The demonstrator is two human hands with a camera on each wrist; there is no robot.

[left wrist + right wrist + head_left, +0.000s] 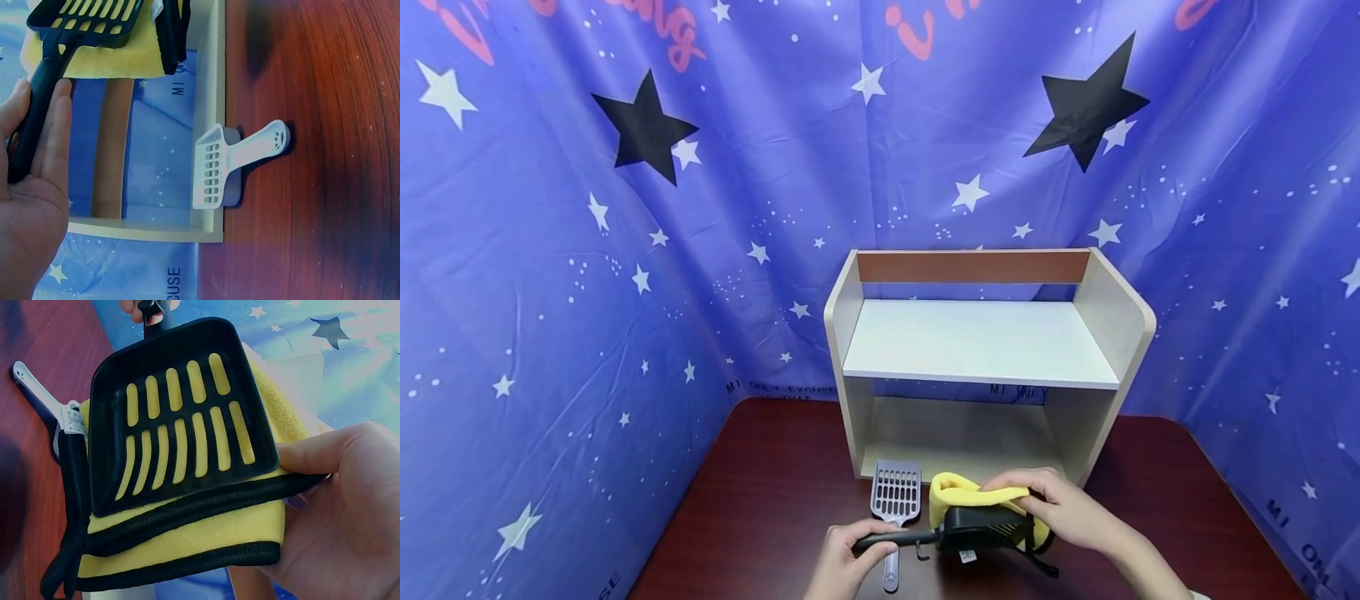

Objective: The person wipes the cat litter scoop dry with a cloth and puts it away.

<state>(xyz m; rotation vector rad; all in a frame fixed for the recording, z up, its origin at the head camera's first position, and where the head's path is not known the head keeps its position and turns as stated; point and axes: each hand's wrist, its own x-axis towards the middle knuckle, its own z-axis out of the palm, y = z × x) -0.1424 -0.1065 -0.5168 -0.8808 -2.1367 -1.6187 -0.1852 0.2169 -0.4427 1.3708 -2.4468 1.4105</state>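
Black plastic slotted scoop is up in the air over the dark red-brown wooden table, just in front of the pale two-tier wooden shelf. Left hand has its fingers wrapped around the handle. Right hand is pinching a yellow cloth with black edging that's bunched behind the scoop's head, yellow showing through the slots. Grey plastic slotted scoop lies nearby, head toward the shelf.
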